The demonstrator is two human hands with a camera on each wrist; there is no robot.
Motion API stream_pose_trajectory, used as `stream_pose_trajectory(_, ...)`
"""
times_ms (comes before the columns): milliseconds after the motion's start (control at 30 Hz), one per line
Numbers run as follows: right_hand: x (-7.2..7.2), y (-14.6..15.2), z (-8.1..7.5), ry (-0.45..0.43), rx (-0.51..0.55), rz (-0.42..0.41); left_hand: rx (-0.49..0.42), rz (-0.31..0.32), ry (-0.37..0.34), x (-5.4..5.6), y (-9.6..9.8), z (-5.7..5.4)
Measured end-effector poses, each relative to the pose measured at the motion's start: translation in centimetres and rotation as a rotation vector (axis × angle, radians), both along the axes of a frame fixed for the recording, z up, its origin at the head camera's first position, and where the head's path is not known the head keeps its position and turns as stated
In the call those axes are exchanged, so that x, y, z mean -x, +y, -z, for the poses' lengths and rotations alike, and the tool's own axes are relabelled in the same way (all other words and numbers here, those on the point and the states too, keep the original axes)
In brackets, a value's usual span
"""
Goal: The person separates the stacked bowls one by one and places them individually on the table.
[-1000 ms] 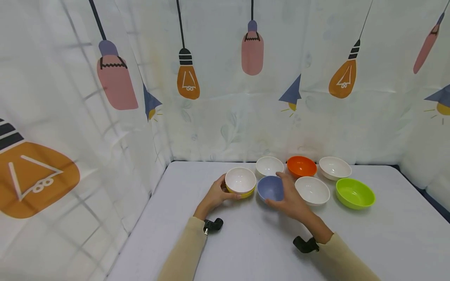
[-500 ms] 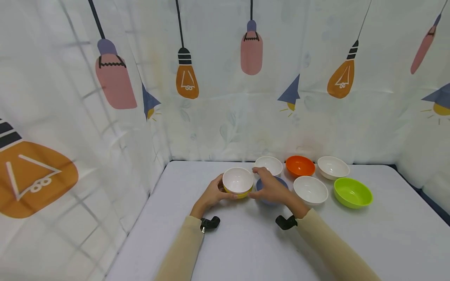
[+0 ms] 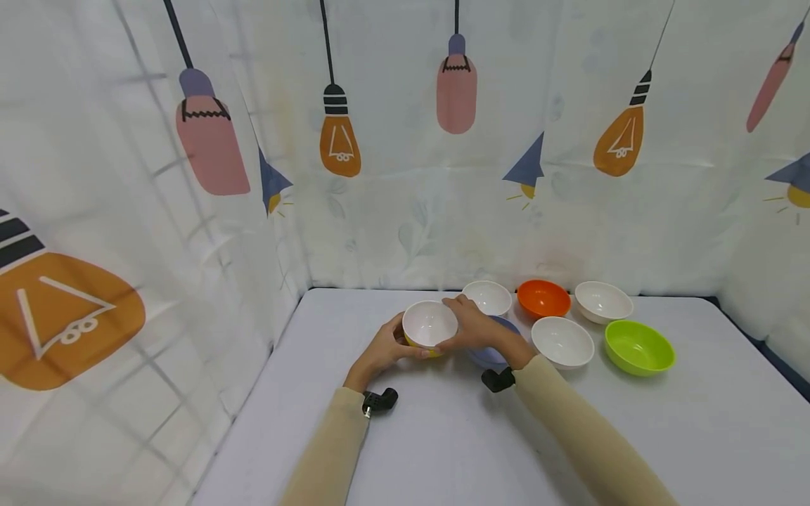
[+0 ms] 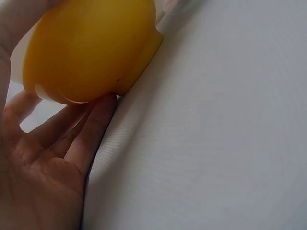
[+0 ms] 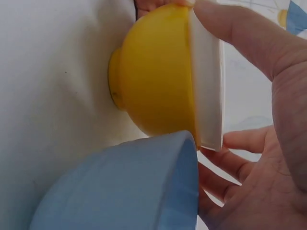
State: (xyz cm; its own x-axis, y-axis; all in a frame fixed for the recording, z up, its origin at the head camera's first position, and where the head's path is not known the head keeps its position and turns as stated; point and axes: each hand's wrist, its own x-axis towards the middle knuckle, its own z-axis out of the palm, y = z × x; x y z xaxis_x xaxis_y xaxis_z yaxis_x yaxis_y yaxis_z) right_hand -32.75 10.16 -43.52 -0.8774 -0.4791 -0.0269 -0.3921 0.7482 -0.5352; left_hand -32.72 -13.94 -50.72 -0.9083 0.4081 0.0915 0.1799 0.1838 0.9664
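Note:
A white bowl (image 3: 430, 322) sits nested in a yellow bowl (image 5: 158, 72), its pale rim standing above the yellow edge. From the left, my left hand (image 3: 382, 351) grips the yellow bowl, thumb toward the front and fingers round its side, as the left wrist view shows. My right hand (image 3: 478, 332) holds the white bowl's rim from the right between thumb (image 5: 240, 28) and fingers. Just under that hand stands a blue bowl (image 5: 120, 187), partly hidden by it in the head view.
Behind and to the right stand a white bowl (image 3: 487, 298), an orange bowl (image 3: 543, 299), another white bowl (image 3: 603, 302), a nearer white bowl (image 3: 562, 343) and a green bowl (image 3: 639, 348). They rest on a white table (image 3: 436, 436) before a patterned curtain (image 3: 392, 232).
My right hand has moved left from the blue bowl to the nested white bowl and now holds its rim. My left hand has stayed at the yellow bowl.

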Motion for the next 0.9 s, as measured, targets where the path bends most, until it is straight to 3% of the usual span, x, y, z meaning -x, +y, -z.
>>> stream_pose_trajectory(233, 0.65, -0.27, -0.3, -0.042, -0.017, -0.007, -0.007, 0.004, 0.005, -0.08, 0.04, -0.05)
stream_pose_trajectory(433, 1.06, -0.49, -0.2, -0.028, -0.037, -0.014, -0.01, 0.017, 0.013, 0.03, -0.02, 0.08)
stream_pose_trajectory(900, 0.97, -0.6, 0.59, 0.047, 0.07, 0.017, 0.001, 0.003, 0.01, 0.2, 0.02, 0.16)
